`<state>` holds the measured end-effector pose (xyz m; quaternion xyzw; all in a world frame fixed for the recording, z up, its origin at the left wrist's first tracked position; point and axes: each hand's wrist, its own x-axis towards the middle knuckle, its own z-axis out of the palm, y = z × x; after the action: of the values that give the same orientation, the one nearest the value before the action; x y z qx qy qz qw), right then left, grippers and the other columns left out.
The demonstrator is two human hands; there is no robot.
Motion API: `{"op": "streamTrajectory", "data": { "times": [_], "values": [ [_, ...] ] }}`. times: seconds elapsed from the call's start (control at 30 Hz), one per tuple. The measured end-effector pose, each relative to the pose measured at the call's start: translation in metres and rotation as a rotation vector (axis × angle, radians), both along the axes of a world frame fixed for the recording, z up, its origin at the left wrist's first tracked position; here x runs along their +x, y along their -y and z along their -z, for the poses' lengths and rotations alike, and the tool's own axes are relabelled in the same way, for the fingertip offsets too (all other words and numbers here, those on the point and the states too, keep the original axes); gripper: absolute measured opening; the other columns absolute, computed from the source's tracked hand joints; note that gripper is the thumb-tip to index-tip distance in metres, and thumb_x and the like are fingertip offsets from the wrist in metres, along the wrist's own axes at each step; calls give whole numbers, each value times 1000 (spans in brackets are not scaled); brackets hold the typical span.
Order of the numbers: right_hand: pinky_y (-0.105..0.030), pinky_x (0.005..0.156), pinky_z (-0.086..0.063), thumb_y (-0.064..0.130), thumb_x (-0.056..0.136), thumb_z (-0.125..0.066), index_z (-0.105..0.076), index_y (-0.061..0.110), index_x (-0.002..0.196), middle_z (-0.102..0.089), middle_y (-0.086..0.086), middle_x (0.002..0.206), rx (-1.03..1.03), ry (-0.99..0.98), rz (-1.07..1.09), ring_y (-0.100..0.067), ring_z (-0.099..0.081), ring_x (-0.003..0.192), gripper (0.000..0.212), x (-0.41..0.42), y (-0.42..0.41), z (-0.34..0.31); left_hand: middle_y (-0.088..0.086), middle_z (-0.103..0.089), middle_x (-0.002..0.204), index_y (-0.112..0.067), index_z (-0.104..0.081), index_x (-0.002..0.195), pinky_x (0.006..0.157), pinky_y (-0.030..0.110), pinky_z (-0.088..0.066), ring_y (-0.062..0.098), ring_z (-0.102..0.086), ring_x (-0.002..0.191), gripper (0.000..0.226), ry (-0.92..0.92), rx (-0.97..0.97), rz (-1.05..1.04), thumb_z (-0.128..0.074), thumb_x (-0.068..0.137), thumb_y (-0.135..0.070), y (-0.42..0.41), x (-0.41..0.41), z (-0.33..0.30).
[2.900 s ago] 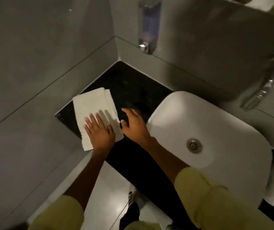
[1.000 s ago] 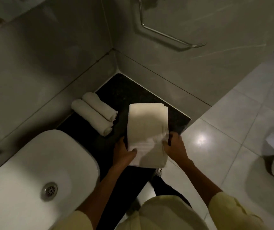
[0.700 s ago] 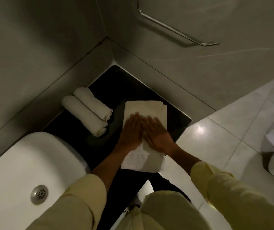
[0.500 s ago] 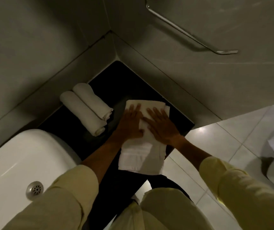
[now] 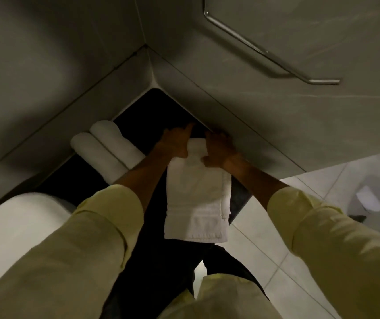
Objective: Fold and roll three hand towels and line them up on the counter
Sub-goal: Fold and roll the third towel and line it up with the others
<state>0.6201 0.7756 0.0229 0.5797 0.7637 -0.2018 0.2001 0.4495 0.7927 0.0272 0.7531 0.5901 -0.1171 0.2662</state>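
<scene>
Grey tiled walls [image 5: 46, 65] meeting in a corner above; steel rail [image 5: 267, 51] fixed to the right-hand wall; pale floor tiles [image 5: 276, 261] lower right. White basin [image 5: 18, 226] at lower left, part hidden by a yellow sleeve [image 5: 74, 254]. Black counter [image 5: 152, 104] wedged into the corner, narrow and dark.

Folded towel [image 5: 195, 199] lying lengthwise on the counter, white; near end past the counter edge, over the floor; far end under both hands. Two rolled towels [image 5: 106, 150] side by side and touching, parallel, against the left wall; just left of the left forearm, apart from the folded towel.

Left hand [image 5: 175, 143] at the far left corner of the folded towel; palm down, fingers curled over the far edge, index finger [image 5: 187, 128] pointing on toward the corner of the walls. Right hand [image 5: 218, 148] at the far right corner; fingers bent down over the far end, thumb lying on the cloth. Cannot tell for certain whether either hand pinches the cloth or only presses on it; fingertips hidden in shadow beyond the towel's end. Both sleeves pushed up, forearms bare.
</scene>
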Motion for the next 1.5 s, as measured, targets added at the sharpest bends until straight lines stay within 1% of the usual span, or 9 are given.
{"op": "streamTrajectory", "data": {
  "times": [0.2, 0.3, 0.4, 0.6, 0.77, 1.03, 1.27, 1.37, 1.5],
  "values": [
    [-49, 104, -43, 38, 80, -74, -51, 15, 130, -60, -8, 124, -117, 130, -71, -32, -60, 115, 59, -26, -18, -16, 16, -58, 129, -10, -53, 132, 93, 42, -53, 32, -60, 113, 59, -57, -33, 93, -74, 77, -20, -2, 6, -5],
    [-41, 100, -45, 23, 79, -72, -59, 12, 117, -64, -9, 114, 30, 38, -112, -29, -63, 107, 41, -12, -2, -26, 12, -69, 108, -12, -65, 108, 78, 40, -58, 29, -67, 93, 29, -29, 147, 101, -68, 80, -16, 19, 2, -11],
    [-41, 100, -48, 13, 64, -76, -69, 14, 82, -70, -8, 83, 400, -40, -232, -29, -68, 86, 20, 15, 27, -8, 15, -65, 122, -13, -64, 120, 93, 39, -50, 32, -62, 109, 29, 57, 197, 57, -56, 93, -18, 56, -2, 0],
    [-46, 104, -44, 29, 84, -65, -54, 3, 137, -55, -19, 139, 419, -148, -134, -37, -55, 123, 59, 46, 90, 20, 7, -31, 158, -14, -28, 151, 112, 37, -31, 26, -36, 141, 57, 15, 216, 138, -45, 97, -14, 102, -7, 18],
    [-37, 91, -50, 18, 82, -59, -69, 8, 115, -66, -14, 122, 285, -179, -82, -32, -63, 107, 36, 40, 68, 1, 8, -67, 122, -26, -65, 123, 95, 37, -51, 29, -64, 109, 37, 53, 223, 8, -61, 88, -14, 63, -5, 7],
    [-36, 86, -44, 37, 66, -73, -66, 17, 111, -63, -7, 112, 47, -95, -114, -28, -56, 108, 50, 30, 21, -20, 8, -71, 113, -18, -73, 109, 91, 39, -56, 26, -67, 103, 43, 104, -81, -27, -79, 67, -12, 34, -1, -19],
    [-36, 74, -48, 23, 66, -69, -67, 11, 91, -67, -9, 92, 386, -327, -64, -30, -62, 81, 28, 44, 72, 0, 14, -74, 105, -13, -74, 107, 84, 40, -56, 34, -70, 95, 28, 191, 289, -6, -62, 82, -14, 95, -5, -1],
    [-40, 84, -48, 12, 73, -74, -70, 9, 100, -68, -14, 104, 579, -186, -91, -32, -62, 92, 28, 40, 117, 16, 17, -74, 104, -4, -73, 108, 85, 44, -57, 34, -72, 93, 40, 88, 509, 177, -45, 80, -13, 140, -7, 25],
    [-48, 105, -43, 12, 78, -77, -62, 6, 127, -61, -19, 129, 445, -222, 42, -39, -57, 119, 52, 40, 162, 25, 18, -68, 122, -2, -65, 122, 98, 48, -49, 35, -67, 110, 48, -58, 501, 317, -42, 81, -9, 176, -8, 40]
  ]
}}
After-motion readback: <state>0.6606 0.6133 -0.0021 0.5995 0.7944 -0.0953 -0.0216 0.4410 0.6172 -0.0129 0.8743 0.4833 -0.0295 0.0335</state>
